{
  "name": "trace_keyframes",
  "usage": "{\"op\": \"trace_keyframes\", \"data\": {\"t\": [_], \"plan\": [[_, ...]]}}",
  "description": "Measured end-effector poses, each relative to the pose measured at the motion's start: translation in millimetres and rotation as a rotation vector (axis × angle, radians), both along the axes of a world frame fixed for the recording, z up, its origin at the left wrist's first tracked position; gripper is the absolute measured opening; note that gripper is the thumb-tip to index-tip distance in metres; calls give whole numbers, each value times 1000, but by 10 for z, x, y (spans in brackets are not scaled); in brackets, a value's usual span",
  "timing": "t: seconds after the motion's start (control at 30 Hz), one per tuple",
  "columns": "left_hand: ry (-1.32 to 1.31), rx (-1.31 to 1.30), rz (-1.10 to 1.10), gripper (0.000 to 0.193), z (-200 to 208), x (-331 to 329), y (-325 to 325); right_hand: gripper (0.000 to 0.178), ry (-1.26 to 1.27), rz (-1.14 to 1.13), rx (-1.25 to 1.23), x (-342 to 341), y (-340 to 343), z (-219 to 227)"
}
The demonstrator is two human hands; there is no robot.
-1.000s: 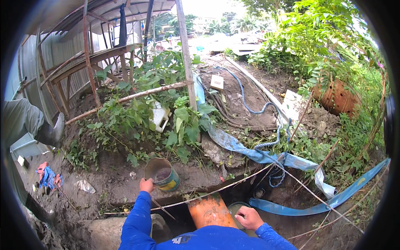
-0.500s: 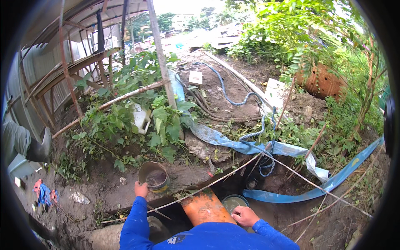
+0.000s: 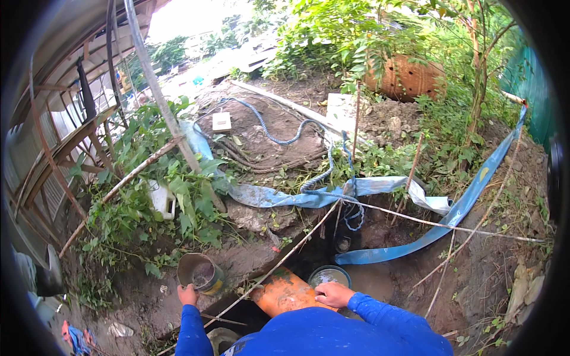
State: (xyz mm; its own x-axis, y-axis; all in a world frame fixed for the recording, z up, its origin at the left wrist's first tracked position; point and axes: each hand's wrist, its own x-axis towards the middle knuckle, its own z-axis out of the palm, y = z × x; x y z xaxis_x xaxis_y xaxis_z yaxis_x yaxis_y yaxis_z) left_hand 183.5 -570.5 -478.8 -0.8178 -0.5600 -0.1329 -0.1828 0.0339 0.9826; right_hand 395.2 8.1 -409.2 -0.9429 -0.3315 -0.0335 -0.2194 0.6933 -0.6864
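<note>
My left hand [image 3: 187, 295] is closed on the near rim of a worn, muddy bucket [image 3: 209, 283], which leans on the dirt ledge with its mouth partly toward me. Dark muddy residue shows inside it. My right hand [image 3: 334, 294] is closed at the near edge of a round, teal-rimmed bucket [image 3: 329, 275] with murky, greyish contents, down in the pit. The fingers hide the exact grip, but they appear to pinch its rim or handle. A mud-smeared orange pipe [image 3: 284, 293] lies between my two arms.
Thin bamboo poles [image 3: 303, 243] cross over the pit. A long flat blue hose [image 3: 409, 248] runs from the right bank into muddy water. Blue rope [image 3: 261, 121] lies beyond. A white jug [image 3: 162, 200], a rusty drum [image 3: 405, 78] and leafy plants line the banks.
My view has turned right, so the surroundings shift left and more of the right bank shows. Both hands stay at their buckets, with no clear movement of either bucket.
</note>
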Motion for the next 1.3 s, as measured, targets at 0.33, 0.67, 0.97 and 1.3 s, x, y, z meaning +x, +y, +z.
{"op": "trace_keyframes", "data": {"t": [0.33,0.67,0.97,1.3], "plan": [[25,39,-27,20,-30,-30,-40,28,-33,-24,-12,5,-124,38],[33,42,-6,34,1,21,21,28,-36,-16,-6,17,-180,66],[38,-33,-11,33,-2,28,13,27,-37,11,-2,20,-216,-13],[51,13,7,42,-16,2,134,30,-23,-12,22,87,-156,-18]]}}
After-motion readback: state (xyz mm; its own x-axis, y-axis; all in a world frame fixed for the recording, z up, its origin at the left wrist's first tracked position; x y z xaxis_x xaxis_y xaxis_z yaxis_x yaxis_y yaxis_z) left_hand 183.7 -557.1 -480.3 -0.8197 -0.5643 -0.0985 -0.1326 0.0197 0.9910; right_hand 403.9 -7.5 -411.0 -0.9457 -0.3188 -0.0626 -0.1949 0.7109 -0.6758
